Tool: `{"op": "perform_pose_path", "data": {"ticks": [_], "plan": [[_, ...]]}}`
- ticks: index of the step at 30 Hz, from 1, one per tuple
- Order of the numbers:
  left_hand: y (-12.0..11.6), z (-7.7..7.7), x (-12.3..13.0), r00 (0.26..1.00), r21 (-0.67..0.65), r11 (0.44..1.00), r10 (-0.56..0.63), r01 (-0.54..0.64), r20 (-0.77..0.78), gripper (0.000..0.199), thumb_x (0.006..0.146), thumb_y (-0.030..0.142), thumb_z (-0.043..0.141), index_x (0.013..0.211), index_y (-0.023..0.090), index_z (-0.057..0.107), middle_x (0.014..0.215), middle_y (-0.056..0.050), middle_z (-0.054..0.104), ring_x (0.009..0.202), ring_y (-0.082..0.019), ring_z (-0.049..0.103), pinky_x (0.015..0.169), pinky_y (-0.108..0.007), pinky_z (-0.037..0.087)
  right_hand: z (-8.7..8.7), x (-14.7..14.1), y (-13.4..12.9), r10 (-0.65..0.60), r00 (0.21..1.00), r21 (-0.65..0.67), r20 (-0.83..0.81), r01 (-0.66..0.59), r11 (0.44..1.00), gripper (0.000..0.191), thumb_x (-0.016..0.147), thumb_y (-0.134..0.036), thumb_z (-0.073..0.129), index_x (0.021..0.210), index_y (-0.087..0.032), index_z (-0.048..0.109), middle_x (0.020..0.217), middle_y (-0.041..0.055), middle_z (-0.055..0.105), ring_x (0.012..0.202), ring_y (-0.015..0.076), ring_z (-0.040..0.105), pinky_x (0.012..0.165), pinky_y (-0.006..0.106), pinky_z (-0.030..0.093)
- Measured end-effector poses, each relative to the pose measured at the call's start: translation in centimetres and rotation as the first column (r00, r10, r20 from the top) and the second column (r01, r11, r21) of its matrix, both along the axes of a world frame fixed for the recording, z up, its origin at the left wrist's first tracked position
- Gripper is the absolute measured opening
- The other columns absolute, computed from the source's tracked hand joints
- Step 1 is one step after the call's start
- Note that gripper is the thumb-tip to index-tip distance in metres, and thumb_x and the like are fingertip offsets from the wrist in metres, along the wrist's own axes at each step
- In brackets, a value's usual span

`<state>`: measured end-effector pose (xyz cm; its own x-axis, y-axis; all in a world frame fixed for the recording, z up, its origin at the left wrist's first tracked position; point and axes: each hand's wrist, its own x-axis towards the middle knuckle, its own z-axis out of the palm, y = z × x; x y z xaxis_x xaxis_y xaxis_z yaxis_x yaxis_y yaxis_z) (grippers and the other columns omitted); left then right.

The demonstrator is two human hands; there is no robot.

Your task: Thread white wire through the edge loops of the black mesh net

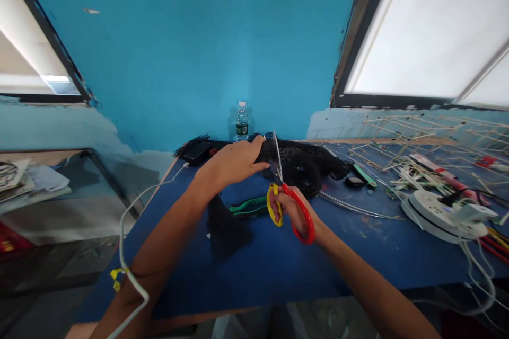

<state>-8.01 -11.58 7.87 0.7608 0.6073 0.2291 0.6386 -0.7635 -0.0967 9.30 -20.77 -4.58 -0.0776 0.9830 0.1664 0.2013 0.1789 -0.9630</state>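
My right hand (292,209) grips a pair of scissors (303,218) with one red and one yellow handle. The blades point up and stand slightly apart beside the black stringy material (304,167). My left hand (234,161) reaches over the near left part of that dark bundle, its fingers closed around some of it, thumb close to the blades. A green-edged strip (248,206) and a loose black tuft (228,230) lie below my left hand on the blue table (254,275).
A water bottle (242,122) stands by the wall. A black device (198,152) with a white cable (125,265) sits at left. Rightward are a green cutter (363,175), wires, a white power strip (441,217) and thin stick frames (421,132).
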Motion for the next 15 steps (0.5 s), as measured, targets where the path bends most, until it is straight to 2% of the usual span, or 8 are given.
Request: {"op": "perform_pose_path", "data": {"ticks": [5,8,11,15], "plan": [[-0.2,-0.1,0.7,0.997,0.016,1.0,0.002,-0.003,0.074,0.059,0.101,0.054,0.049,0.138,0.01,0.045,0.09,-0.014,0.072,0.083,-0.033,0.072,0.059,-0.031,0.039,0.2,0.1,-0.2,-0.087,0.996,0.013,0.022,0.086,0.996,0.028,0.09,-0.03,0.048,0.063,-0.021,0.048,0.052,-0.0017,0.05,0.053,0.0129,0.048,0.057,0.027,0.039],[-0.6,0.0,0.9,0.992,0.014,0.998,-0.064,0.063,0.11,0.044,0.101,0.044,0.051,0.131,0.012,0.049,0.095,-0.013,0.072,0.086,-0.03,0.071,0.062,-0.031,0.039,-0.1,-0.1,-0.5,-0.152,0.988,0.049,0.031,0.15,0.987,0.022,0.092,-0.034,0.054,0.075,-0.021,0.051,0.06,-0.0034,0.05,0.057,0.0125,0.046,0.058,0.027,0.037],[-1.0,0.0,0.8,0.98,-0.006,0.988,-0.151,0.153,0.132,0.032,0.103,0.037,0.049,0.125,0.014,0.051,0.098,-0.01,0.071,0.091,-0.028,0.071,0.068,-0.032,0.041,-0.5,-0.3,-0.9,-0.205,0.978,0.075,0.026,0.202,0.976,0.028,0.095,-0.044,0.058,0.081,-0.02,0.052,0.067,-0.0034,0.048,0.062,0.0128,0.045,0.059,0.028,0.036],[-1.4,0.0,0.7,0.974,-0.003,0.979,-0.203,0.205,0.098,0.021,0.105,0.032,0.045,0.116,0.016,0.051,0.095,-0.008,0.07,0.088,-0.025,0.07,0.066,-0.032,0.039,-0.3,-0.2,-1.7,-0.12,0.991,0.065,-0.058,0.123,0.99,0.032,0.097,-0.052,0.057,0.09,-0.021,0.052,0.076,-0.0018,0.046,0.07,0.0141,0.043,0.064,0.029,0.039]]}}
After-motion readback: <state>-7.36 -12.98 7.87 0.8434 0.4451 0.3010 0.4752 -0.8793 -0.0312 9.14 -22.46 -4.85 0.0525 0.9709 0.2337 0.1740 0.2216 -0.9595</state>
